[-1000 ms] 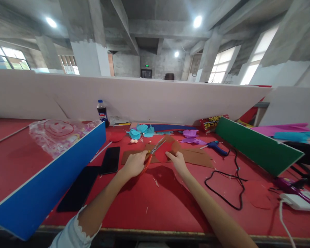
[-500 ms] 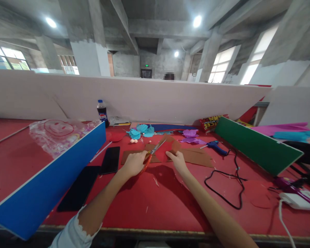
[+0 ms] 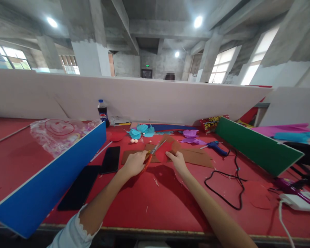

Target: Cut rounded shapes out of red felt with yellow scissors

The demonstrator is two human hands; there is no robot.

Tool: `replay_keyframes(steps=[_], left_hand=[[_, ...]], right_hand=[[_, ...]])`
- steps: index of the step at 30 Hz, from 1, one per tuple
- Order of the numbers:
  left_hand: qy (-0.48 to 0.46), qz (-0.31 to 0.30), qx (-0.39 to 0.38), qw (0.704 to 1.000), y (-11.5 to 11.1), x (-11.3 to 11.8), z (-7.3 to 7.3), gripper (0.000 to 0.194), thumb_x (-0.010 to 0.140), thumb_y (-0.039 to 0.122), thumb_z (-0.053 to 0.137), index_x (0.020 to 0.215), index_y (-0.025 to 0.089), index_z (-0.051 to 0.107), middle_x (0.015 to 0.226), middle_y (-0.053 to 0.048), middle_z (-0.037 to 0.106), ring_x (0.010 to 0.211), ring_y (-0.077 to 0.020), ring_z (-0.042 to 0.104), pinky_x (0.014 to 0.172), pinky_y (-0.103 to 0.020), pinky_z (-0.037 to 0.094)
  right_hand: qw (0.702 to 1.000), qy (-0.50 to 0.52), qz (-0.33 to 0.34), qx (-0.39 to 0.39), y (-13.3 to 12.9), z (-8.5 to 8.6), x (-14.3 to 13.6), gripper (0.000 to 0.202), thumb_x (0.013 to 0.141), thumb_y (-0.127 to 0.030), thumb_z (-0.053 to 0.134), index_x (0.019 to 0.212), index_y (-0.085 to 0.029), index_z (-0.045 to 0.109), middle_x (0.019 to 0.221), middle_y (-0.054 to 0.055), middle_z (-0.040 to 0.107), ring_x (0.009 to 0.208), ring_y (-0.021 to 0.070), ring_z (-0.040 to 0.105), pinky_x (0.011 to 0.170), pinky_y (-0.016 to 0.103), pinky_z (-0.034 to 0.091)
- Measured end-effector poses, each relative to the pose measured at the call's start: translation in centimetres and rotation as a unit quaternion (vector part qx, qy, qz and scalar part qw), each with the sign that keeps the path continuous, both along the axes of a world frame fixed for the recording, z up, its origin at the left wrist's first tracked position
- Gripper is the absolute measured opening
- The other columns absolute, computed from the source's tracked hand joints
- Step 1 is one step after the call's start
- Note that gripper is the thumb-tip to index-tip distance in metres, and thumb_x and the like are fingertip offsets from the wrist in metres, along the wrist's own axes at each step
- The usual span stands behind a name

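Observation:
My left hand point(image 3: 134, 163) is closed around the orange handles of a pair of scissors point(image 3: 153, 151). The blades point up and to the right, over some brown sheet material point(image 3: 196, 157) lying on the table. In my right hand point(image 3: 177, 160), thumb and fingers pinch a piece of red paper point(image 3: 162, 153) beside the blades. Most of the fingers of that hand are hidden behind the paper. Behind the hands lie blue paper petals point(image 3: 142, 131) and purple paper petals point(image 3: 190, 135).
A blue board point(image 3: 54, 179) and a green board point(image 3: 255, 144) stand on either side. Two dark phone-like slabs lie at the left. A blue glue gun point(image 3: 217, 148) with a black cord point(image 3: 223, 194) lies to the right. A cola bottle point(image 3: 102, 113) stands at the back.

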State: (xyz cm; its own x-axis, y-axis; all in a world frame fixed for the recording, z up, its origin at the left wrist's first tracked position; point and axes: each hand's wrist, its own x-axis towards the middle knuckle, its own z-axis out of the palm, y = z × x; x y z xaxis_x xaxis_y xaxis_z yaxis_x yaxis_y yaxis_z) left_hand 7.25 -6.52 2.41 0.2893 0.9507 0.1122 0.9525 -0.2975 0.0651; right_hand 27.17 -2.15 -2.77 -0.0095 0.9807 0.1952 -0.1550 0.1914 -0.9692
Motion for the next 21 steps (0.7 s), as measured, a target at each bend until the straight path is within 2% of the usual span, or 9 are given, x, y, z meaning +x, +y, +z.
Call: replay_keyframes(steps=[6,14,21], left_hand=[[-0.019,-0.002,0.010,1.000,0.06,-0.11,-0.16,0.034,0.079,0.024,0.040,0.113,0.023,0.038,0.100,-0.006,0.060,0.091,-0.0224,0.057,0.069,-0.029,0.041],[-0.027,0.012,-0.007,1.000,-0.16,0.21,0.17,0.031,0.080,0.025,0.039,0.111,0.022,0.041,0.100,-0.007,0.060,0.091,-0.0218,0.057,0.071,-0.029,0.041],[-0.002,0.010,-0.002,1.000,0.00,0.19,0.28,0.023,0.081,0.028,0.039,0.102,0.020,0.042,0.093,-0.007,0.062,0.086,-0.0218,0.059,0.069,-0.029,0.041]], right_hand=[[0.999,-0.041,0.006,-0.008,-0.22,0.29,-0.23,0.028,0.060,-0.039,0.063,0.065,-0.012,0.058,0.055,0.000,0.057,0.051,0.0109,0.048,0.052,0.024,0.038],[0.998,-0.068,-0.001,0.001,-0.39,0.28,-0.22,0.025,0.063,-0.037,0.060,0.060,-0.013,0.054,0.052,-0.002,0.050,0.049,0.0087,0.042,0.050,0.022,0.034],[0.998,-0.070,0.003,-0.004,-0.22,0.21,-0.10,0.029,0.062,-0.041,0.060,0.062,-0.013,0.054,0.054,-0.001,0.052,0.050,0.0097,0.044,0.051,0.023,0.035]])
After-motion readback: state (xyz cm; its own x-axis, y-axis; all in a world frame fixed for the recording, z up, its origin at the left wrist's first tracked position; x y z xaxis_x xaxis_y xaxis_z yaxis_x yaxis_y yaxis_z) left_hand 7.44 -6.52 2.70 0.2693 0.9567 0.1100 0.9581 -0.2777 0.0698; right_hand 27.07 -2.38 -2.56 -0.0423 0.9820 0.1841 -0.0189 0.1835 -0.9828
